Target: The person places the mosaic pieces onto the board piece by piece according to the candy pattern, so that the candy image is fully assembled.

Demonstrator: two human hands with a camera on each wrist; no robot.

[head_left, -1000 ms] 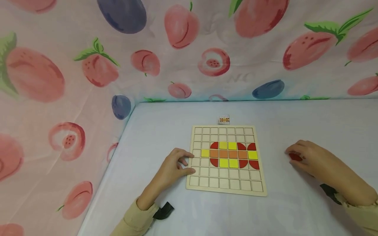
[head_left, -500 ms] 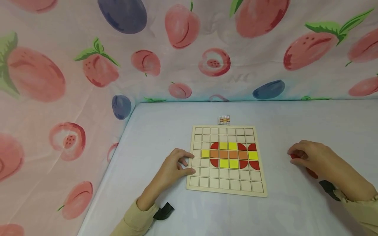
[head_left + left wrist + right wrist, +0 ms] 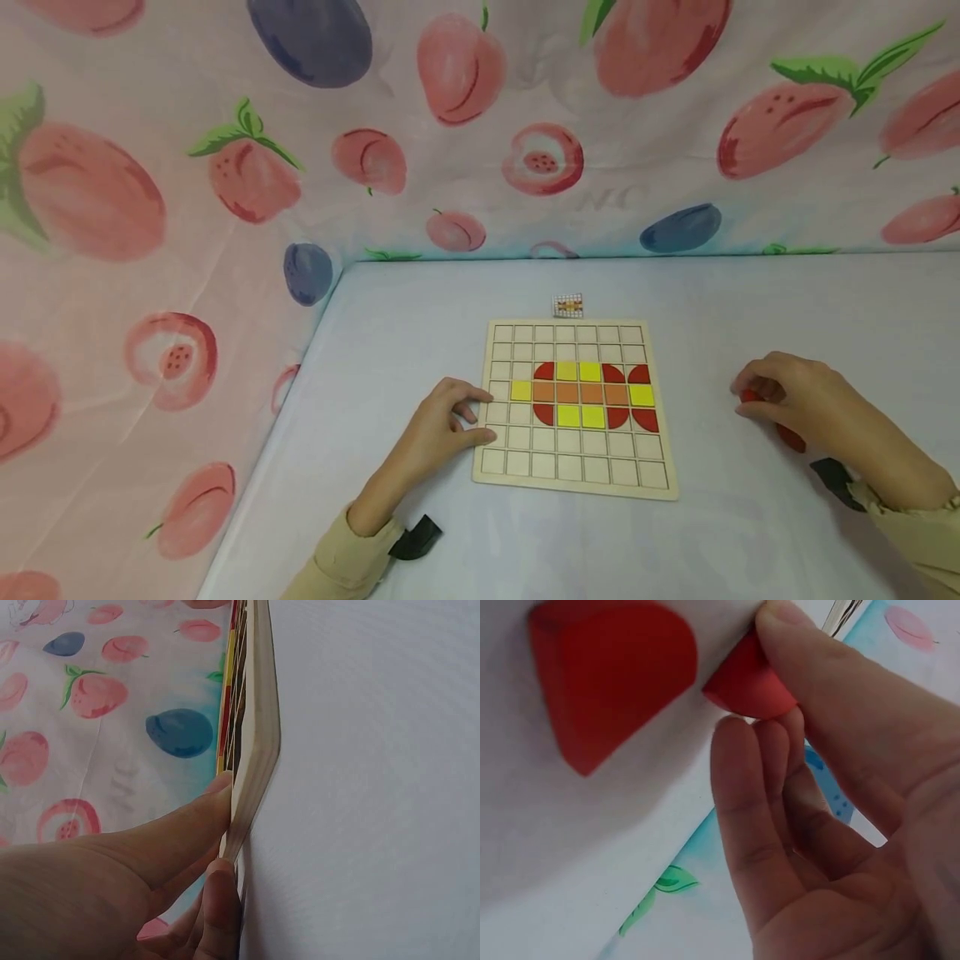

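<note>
My left hand (image 3: 444,421) rests at the left edge of a wooden grid board (image 3: 562,462), thumb and index finger apart on its rim. In the left wrist view the thumb (image 3: 187,821) lies along the board's edge (image 3: 259,727). Right of the board, my right hand (image 3: 795,400) pinches a red quarter-circle tile (image 3: 750,686) between thumb and fingers. A second red tile (image 3: 791,439) with a curved side lies on the table under that hand, large in the right wrist view. Yellow squares (image 3: 567,371), orange squares (image 3: 567,392) and red quarter-circles (image 3: 646,419) fill the board's middle rows.
A small card (image 3: 567,306) with a coloured grid pattern lies just beyond the board's far edge. White cloth covers the table (image 3: 420,317). A fruit-print curtain (image 3: 450,183) stands behind and to the left. A black strap (image 3: 416,537) shows at the left cuff.
My right hand has shifted slightly right and rolled with the red quarter-circle tile, uncovering the second red tile beneath it. The left hand and board have stayed still.
</note>
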